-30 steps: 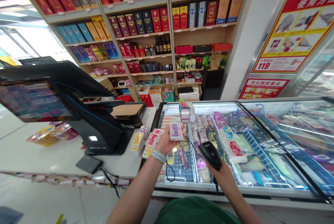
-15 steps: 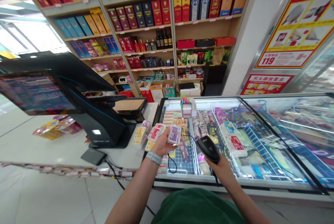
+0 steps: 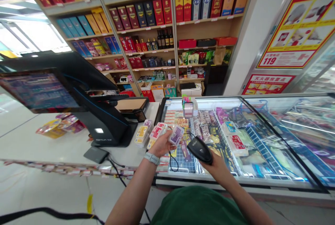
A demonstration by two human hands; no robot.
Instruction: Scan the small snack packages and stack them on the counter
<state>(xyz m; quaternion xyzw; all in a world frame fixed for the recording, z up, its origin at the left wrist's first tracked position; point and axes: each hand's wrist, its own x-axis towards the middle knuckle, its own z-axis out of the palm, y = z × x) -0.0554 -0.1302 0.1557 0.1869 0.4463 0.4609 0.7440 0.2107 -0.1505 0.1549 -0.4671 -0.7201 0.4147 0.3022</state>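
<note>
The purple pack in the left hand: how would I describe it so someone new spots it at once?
Start at the glass-topped freezer, at its end next to the white counter. There the left hand holds a small flat purple pack toward the black scanner in the right hand. The stacked packs beside it on the counter are yellow and red; this one is purple and lifted.
</note>
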